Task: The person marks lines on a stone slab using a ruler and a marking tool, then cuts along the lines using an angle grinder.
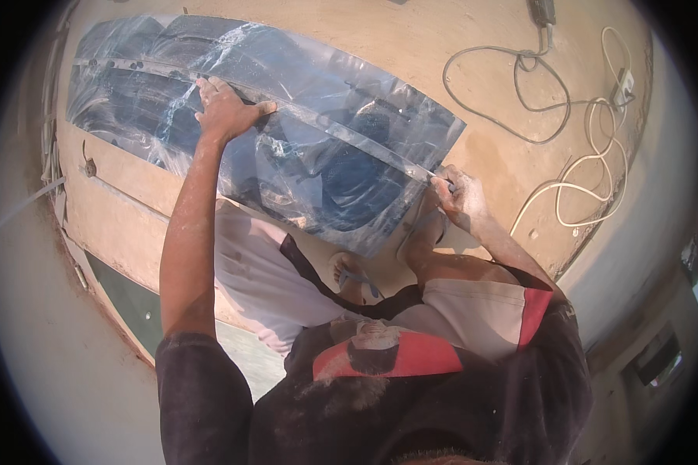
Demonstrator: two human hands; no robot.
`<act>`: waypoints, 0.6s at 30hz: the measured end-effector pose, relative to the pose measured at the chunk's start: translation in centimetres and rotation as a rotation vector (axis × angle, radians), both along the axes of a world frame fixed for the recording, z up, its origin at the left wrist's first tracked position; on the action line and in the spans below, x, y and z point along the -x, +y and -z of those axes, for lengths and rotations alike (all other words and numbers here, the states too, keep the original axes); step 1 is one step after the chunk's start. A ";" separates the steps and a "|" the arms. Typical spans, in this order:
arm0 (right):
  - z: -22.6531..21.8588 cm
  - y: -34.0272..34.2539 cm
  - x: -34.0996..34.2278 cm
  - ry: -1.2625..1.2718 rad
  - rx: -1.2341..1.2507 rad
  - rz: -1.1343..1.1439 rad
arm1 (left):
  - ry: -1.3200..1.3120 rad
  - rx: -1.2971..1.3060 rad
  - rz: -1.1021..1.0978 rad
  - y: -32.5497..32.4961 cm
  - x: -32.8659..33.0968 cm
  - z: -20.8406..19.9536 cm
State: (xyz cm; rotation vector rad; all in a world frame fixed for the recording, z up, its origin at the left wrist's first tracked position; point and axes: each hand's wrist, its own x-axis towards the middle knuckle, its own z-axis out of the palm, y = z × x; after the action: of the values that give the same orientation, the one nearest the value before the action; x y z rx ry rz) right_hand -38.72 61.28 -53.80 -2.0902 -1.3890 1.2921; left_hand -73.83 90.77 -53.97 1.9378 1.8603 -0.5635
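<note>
A glossy dark-blue slab [341, 182] with white, marble-like veins lies on the floor in front of me, its surface dusty and smeared. Lengthwise across it runs a long, narrow metal straightedge [326, 124]. My left hand [229, 108] presses down on the straightedge left of its middle, fingers and thumb spread. At the slab's right edge, my dusty right hand [461, 198] is closed beside the straightedge's end. A small dark bit shows at its fingers, but what it holds is mostly hidden.
A grey cable [477, 50] loops at the upper right, below a dark tool end [543, 12]. Near the right wall, a pale cable [562, 186] coils by a white socket box [623, 87]. A thin strip [128, 198] lies left. My slippered foot [353, 279] is close to the slab.
</note>
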 end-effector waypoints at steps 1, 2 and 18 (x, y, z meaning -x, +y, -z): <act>0.0 -0.4 -0.3 -0.002 0.032 0.016 | -0.005 0.002 -0.004 0.0 0.0 -0.1; 0.0 -0.7 -0.6 0.008 0.052 0.038 | -0.009 0.003 -0.009 0.1 0.1 0.0; 0.2 -2.6 -1.7 0.011 -0.093 0.032 | -0.016 -0.037 0.007 0.2 0.6 0.6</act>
State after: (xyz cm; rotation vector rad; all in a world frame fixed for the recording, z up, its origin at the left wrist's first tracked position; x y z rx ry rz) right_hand -37.02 58.68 -54.00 -2.0321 -1.3776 1.2011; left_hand -74.43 90.96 -54.53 1.9679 1.8673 -0.5183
